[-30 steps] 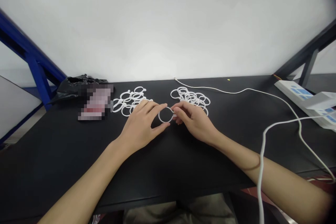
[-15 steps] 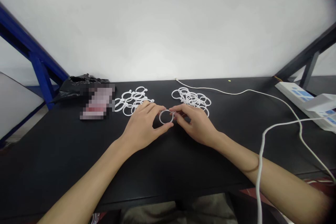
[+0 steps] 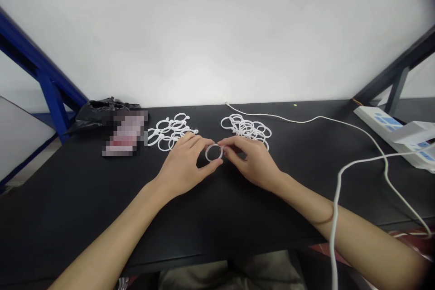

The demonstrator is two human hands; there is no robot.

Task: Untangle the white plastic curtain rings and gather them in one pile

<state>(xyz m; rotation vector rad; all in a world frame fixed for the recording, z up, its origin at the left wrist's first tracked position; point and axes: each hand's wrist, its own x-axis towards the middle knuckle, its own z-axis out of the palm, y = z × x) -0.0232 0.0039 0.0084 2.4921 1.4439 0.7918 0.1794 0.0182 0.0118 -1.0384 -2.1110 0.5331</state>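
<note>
Both hands clamped on one white ring, center of frame.
Left hand [image 3: 183,163] grips ring [image 3: 206,156] between thumb and fingers, left side; right hand [image 3: 253,161] pinches its right edge, fingertips of both hands close together. Loose white rings on black worktop [image 3: 204,217]: left pile [image 3: 165,144] just beyond left hand, right pile [image 3: 246,128] just beyond right hand. Black plastic bag [image 3: 91,113] and pixelated pink item [image 3: 127,131] at left; white cable [image 3: 301,121] and power strip [image 3: 380,120] at right.

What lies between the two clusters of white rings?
Bare black tabletop, as the head view shows. Nearer the person, the left hand and right hand hold a single ring.
</note>
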